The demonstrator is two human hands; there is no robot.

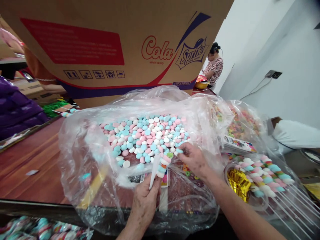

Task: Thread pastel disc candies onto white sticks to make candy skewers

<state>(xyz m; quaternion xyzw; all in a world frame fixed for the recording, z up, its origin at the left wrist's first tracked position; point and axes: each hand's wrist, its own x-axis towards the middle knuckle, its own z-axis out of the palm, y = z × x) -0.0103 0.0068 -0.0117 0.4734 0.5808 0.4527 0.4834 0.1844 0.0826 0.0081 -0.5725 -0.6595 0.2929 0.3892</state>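
Note:
My left hand (143,201), at the lower middle, is closed around a candy skewer (162,168) of pink, white, blue, orange and green pieces. A long white piece (154,170) stands up from the same hand; whether it is one stick or several, I cannot tell. Beside the skewer's top, my right hand (196,158) pinches a light blue candy (179,151). Just beyond both hands, a loose heap of pink, white and blue button-shaped candies (147,137) lies on an opened clear plastic bag (75,150). Small gummy rings (186,170) show under the right hand.
A big Cola and Sprite carton (135,20) stands behind the heap. On the right are loaded candy skewers (267,178), gold foil (238,185), a stack of printed packets (237,144) and bagged gummies (236,123). Another person (215,66) sits farther back. Wrapped sweets (45,230) lie below the table edge.

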